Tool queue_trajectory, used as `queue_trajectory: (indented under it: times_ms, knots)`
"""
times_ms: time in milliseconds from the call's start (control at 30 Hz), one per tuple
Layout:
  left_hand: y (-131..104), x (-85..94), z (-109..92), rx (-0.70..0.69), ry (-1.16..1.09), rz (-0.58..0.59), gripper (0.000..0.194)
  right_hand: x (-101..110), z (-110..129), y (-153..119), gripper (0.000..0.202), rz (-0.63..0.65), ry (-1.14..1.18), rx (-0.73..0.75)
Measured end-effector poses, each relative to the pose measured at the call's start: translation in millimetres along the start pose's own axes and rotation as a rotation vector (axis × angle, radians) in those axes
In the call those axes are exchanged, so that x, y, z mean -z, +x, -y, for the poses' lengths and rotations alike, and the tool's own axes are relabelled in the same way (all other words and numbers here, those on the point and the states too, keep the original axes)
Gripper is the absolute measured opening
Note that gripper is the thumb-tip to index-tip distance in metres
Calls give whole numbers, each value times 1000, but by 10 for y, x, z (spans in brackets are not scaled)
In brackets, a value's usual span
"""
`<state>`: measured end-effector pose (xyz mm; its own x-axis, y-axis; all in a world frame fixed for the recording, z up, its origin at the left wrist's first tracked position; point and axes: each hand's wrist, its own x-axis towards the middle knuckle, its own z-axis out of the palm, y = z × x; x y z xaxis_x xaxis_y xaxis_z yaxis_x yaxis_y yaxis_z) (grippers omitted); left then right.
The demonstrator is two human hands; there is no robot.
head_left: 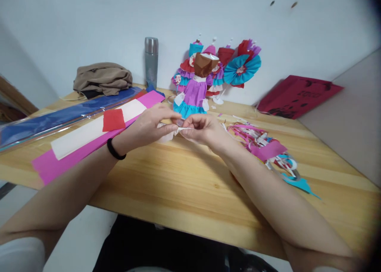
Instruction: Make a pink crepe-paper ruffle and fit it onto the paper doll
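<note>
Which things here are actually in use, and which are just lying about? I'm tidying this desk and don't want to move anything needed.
In use:
left hand and right hand, both pinching a small white paper piece

Lying about:
red square on white sheet and pink sheet
paper dolls
paper scraps
flask
folded cloth

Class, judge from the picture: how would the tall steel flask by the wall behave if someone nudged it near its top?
The flask stands upright, tall and narrow, so it would probably tip rather than slide. Its round body suggests it would roll once down. The smooth metal likely feels slippery; its weight cannot be told.
</note>
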<state>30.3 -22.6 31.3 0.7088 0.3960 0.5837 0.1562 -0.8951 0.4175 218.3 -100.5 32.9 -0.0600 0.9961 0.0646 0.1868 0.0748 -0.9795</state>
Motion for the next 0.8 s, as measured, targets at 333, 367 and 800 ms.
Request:
queue_trajectory:
  times_ms: [333, 367, 800]
  knots:
    - [-11, 89, -60, -111, 10, -273, 48, -76, 152, -65, 23, -70, 361, -159]
    - [-15, 95, -77, -101, -29, -340, 46, -67, 141, -58, 22, -78, 376, -159]
    - [-46, -229, -291, 556, -884, -169, 30, -49, 120, -34, 27, -121, 586, -59]
